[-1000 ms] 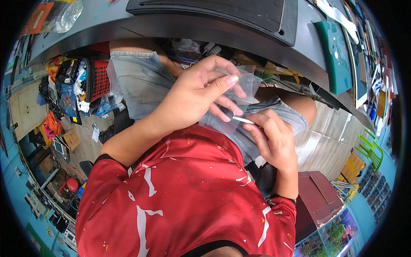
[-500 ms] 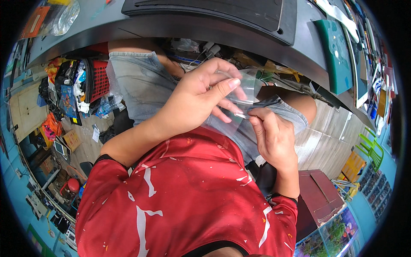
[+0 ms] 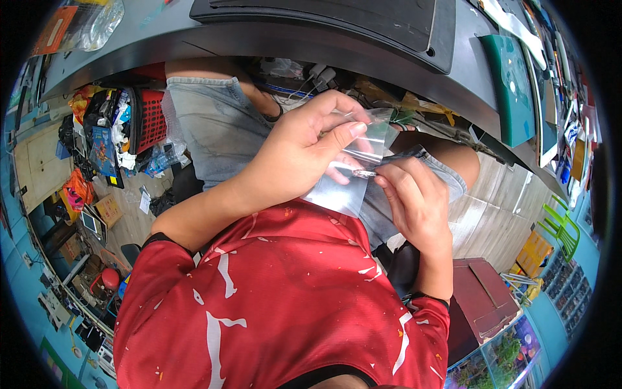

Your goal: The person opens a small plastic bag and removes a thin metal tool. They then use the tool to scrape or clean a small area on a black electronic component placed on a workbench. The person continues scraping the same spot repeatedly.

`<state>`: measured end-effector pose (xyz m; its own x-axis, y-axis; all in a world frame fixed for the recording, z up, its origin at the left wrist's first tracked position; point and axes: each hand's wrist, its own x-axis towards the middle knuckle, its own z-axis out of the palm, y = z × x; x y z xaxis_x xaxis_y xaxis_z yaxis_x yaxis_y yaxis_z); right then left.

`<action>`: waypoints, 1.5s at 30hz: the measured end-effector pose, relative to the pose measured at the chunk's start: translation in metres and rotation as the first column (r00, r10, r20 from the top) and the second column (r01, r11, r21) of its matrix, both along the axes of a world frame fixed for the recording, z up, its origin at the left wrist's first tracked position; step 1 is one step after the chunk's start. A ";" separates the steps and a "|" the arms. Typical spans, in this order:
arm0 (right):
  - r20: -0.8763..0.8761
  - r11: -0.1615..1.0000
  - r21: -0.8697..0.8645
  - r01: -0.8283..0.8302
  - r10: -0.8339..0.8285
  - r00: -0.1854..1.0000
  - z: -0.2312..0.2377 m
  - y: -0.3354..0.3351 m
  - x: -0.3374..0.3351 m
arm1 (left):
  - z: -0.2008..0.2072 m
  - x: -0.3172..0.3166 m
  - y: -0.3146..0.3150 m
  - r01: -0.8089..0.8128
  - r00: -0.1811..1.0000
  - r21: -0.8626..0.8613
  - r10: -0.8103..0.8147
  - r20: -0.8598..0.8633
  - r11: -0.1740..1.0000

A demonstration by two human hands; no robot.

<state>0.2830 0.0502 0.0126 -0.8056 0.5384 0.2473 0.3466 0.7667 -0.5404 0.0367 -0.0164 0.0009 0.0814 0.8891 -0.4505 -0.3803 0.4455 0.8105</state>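
Observation:
Above my lap, my left hand (image 3: 324, 133) grips a clear plastic sheet or bag (image 3: 338, 196), its thumb lying across the top and the fingers behind, seen through the plastic. The plastic hangs down toward my shirt and catches the light. From the right, my right hand (image 3: 411, 198) pinches a small shiny silvery piece (image 3: 364, 174) between thumb and forefinger, against the edge of the plastic. I cannot make out what kind of thing this piece is, nor whether it is inside the plastic or only touching it.
A grey desk (image 3: 149, 45) with a black flat case or mat (image 3: 324, 23) lies ahead. A green translucent piece (image 3: 510, 91) stands at its right edge. Left of my legs is a red basket (image 3: 153, 121) beside bagged clutter; a maroon box (image 3: 476, 298) sits at lower right.
The plastic has tilted, so its lower part shows flatter and brighter. My right hand has shifted slightly, and the silvery piece is more visible.

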 end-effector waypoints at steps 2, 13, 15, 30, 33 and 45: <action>0.028 1.000 0.003 0.009 -0.009 1.000 0.000 0.000 0.000 | -0.001 0.002 -0.001 -0.005 1.000 0.011 0.005 -0.024 1.000; 0.043 0.970 -0.237 0.058 -0.049 0.998 0.003 -0.010 0.002 | -0.011 0.016 -0.009 -0.101 0.953 0.300 0.178 -0.244 0.949; 0.026 0.972 -0.228 0.053 -0.048 0.998 0.003 -0.009 0.003 | -0.007 0.014 -0.010 -0.078 0.957 0.300 0.155 -0.244 0.951; 0.138 0.962 -0.230 0.144 -0.114 0.984 0.009 -0.007 0.006 | -0.011 0.002 -0.013 0.145 0.965 0.400 -0.041 -0.257 0.905; 0.149 0.928 -0.311 0.206 -0.166 0.975 0.011 -0.010 0.008 | -0.005 -0.001 -0.014 0.173 0.978 0.320 -0.123 -0.171 0.932; -0.007 0.904 -0.397 0.156 -0.173 0.985 0.000 -0.011 0.013 | -0.008 -0.004 -0.014 0.123 0.989 0.249 -0.140 0.051 0.961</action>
<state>0.2956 0.0390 0.0130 -0.6907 0.7229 0.0185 0.4205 0.4223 -0.8030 0.0329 -0.0300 -0.0068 0.2282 0.9506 -0.2105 -0.3894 0.2873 0.8751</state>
